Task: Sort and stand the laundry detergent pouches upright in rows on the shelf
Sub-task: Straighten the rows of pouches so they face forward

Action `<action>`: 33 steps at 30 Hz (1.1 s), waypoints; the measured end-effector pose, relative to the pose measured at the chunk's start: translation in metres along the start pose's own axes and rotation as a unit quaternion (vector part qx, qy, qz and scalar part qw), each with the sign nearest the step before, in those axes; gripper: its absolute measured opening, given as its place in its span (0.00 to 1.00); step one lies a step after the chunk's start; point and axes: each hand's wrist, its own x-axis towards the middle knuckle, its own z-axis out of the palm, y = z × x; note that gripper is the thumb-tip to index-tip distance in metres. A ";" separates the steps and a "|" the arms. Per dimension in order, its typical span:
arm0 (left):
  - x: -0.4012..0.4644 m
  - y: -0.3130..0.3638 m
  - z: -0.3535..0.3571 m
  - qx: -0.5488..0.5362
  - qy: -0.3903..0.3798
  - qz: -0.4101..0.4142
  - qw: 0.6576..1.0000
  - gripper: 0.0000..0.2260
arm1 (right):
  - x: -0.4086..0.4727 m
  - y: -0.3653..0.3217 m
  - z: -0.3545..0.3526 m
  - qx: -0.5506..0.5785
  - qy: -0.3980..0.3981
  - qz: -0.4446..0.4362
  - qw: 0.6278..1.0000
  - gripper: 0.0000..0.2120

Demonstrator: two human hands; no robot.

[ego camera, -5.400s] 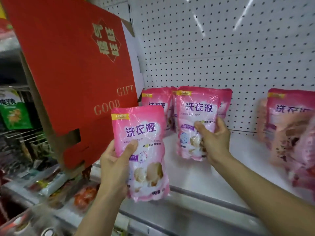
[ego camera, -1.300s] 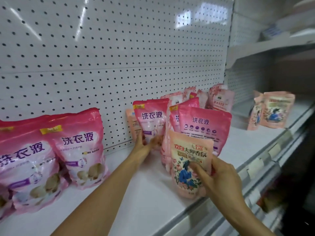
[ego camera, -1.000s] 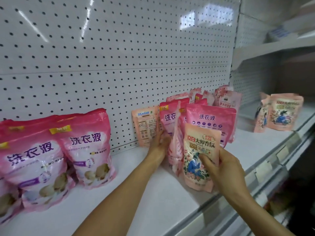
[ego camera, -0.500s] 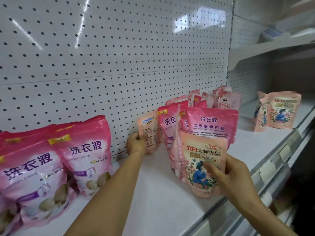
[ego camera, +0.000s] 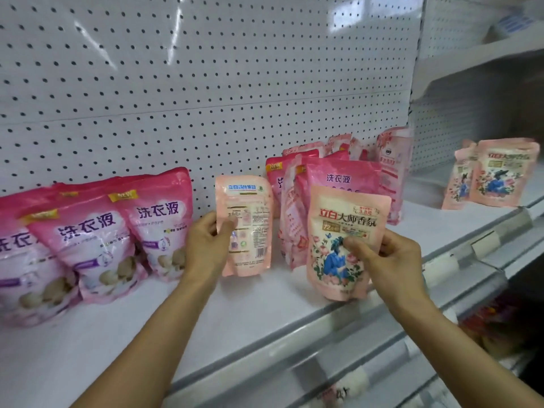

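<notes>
Head view: I am seeing the left hand (ego camera: 210, 245) gripping a pale pink plastic detergent pouch with its printed back label facing out (ego camera: 245, 228), thumb curled over the front, fingers behind its left edge. That pouch is standing upright with its base at or just above the white metal shelf (ego camera: 253, 313); I cannot tell whether it is touching. It is sitting between two groups of pouches and apart from both. The right hand (ego camera: 385, 266) is pinching a pale pink plastic pouch printed with a blue-dressed figure and flowers (ego camera: 343, 240), thumb on the front, fingers wrapping behind the right edge; this pouch is upright near the shelf's front lip, its bottom just over the edge. To the left, a row of deep pink pouches with white cloud panels and purple lettering (ego camera: 97, 240) is standing leaning together against the white perforated back panel (ego camera: 206, 83). Behind the floral pouch, a crowded cluster of mixed pink pouches (ego camera: 344, 178) is standing unevenly, some tilted. Far right, well apart, two more floral pouches (ego camera: 497, 178) are standing side by side. Clear plastic price-tag holders (ego camera: 485, 245) are running along the shelf front.
</notes>
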 end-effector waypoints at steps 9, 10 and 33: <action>-0.136 0.055 0.087 -0.073 -0.021 -0.019 0.997 0.07 | -0.021 -0.023 -0.135 0.014 -0.057 -0.001 0.998 0.07; -0.146 0.058 0.102 -0.079 -0.026 -0.024 0.996 0.07 | -0.023 -0.024 -0.153 0.013 -0.057 0.002 0.998 0.07; -0.073 0.040 0.477 -0.119 -0.047 -0.049 0.990 0.09 | 0.184 0.066 -0.404 -0.022 0.057 0.026 0.998 0.04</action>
